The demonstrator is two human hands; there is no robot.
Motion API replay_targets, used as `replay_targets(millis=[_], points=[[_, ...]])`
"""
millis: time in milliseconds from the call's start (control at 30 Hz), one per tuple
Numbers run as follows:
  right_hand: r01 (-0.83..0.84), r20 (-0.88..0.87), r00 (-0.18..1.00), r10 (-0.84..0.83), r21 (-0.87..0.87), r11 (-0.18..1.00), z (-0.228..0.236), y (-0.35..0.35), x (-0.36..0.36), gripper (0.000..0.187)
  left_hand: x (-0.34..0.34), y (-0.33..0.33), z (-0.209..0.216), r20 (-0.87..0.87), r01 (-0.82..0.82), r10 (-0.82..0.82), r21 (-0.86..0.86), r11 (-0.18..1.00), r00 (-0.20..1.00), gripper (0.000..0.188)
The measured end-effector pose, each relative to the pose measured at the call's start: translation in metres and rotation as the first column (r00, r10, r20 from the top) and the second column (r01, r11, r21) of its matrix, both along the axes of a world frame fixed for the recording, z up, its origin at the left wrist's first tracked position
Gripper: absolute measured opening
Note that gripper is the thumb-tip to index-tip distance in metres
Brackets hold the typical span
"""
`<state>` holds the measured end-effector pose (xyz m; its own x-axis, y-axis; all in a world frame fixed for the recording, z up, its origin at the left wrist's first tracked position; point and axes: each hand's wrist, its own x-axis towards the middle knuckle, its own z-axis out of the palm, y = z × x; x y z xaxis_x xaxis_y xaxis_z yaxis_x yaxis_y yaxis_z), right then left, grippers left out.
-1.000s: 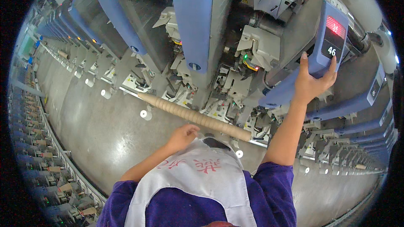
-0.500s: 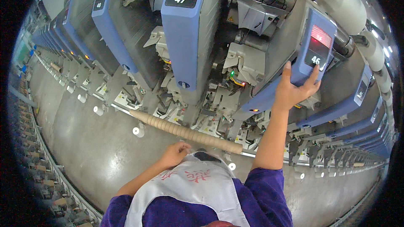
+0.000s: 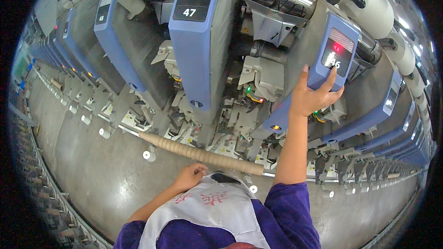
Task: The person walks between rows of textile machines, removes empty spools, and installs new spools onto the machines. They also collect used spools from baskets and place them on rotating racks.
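My right hand [image 3: 313, 97] is stretched out with fingers spread over the blue front housing [image 3: 314, 82] of a textile winding machine unit. One fingertip touches its dark display panel [image 3: 338, 53], where small red marks glow; the thumb side rests on the housing's left edge. An amber light [image 3: 275, 127] glows at the housing's lower end. My left hand [image 3: 190, 176] hangs low by the white apron [image 3: 207, 203], fingers curled in; whatever they may hold is hidden. Just above it, a row of stacked tan paper cones [image 3: 203, 155] lies along the rail.
More units, such as a neighbouring blue one [image 3: 190, 55], run in a row to both sides. White yarn packages [image 3: 369, 7] sit up at the right. Below the rail are small white spools [image 3: 148, 156] over the grey floor [image 3: 110, 184]. Another machine row [image 3: 55, 203] stands at the lower left.
The panel's wide red glow has shrunk to small red marks. A green light now shows beside my right wrist. The view has shifted slightly; both hands keep nearly the same pose.
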<state>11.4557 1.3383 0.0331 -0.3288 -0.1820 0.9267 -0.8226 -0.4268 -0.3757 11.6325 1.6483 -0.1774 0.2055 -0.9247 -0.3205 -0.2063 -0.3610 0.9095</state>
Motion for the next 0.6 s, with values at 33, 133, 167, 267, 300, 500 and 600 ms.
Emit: replay_targets(millis=[33, 133, 167, 267, 300, 500, 600], points=[[-0.001, 0.001, 1.000, 0.000, 0.009, 1.000, 0.000, -0.001, 0.000, 0.071, 0.001, -0.001, -0.001, 0.011, 0.017, -0.017, 0.013, 1.000, 1.000, 0.020], [0.008, 0.008, 1.000, -0.008, -0.001, 1.000, 0.000, -0.002, 0.000, 0.070, 0.009, -0.003, 0.001, 0.057, 0.030, -0.031, 0.013, 0.999, 0.998, 0.022], [0.009, 0.008, 1.000, -0.009, -0.010, 1.000, 0.000, -0.002, 0.000, 0.069, 0.004, -0.006, 0.002, 0.056, 0.037, -0.037, 0.005, 0.999, 0.998, 0.022], [-0.050, 0.045, 0.998, 0.050, 0.010, 0.999, 0.001, 0.001, -0.003, 0.068, 0.007, -0.009, 0.006, 0.084, 0.043, -0.043, 0.006, 0.999, 0.996, 0.021], [-0.086, 0.045, 0.995, 0.087, -0.027, 0.996, 0.002, 0.003, -0.004, 0.067, 0.010, -0.010, 0.007, 0.081, 0.095, -0.096, 0.016, 0.995, 0.992, 0.021], [-0.162, 0.067, 0.984, 0.163, -0.020, 0.987, 0.005, 0.000, -0.003, 0.064, 0.009, -0.015, -0.002, 0.035, 0.041, -0.043, 0.060, 0.997, 0.998, 0.022], [-0.138, 0.033, 0.990, 0.139, -0.048, 0.989, 0.004, -0.004, -0.002, 0.064, 0.013, -0.016, -0.010, -0.002, 0.066, -0.066, 0.038, 0.997, 0.998, 0.021]])
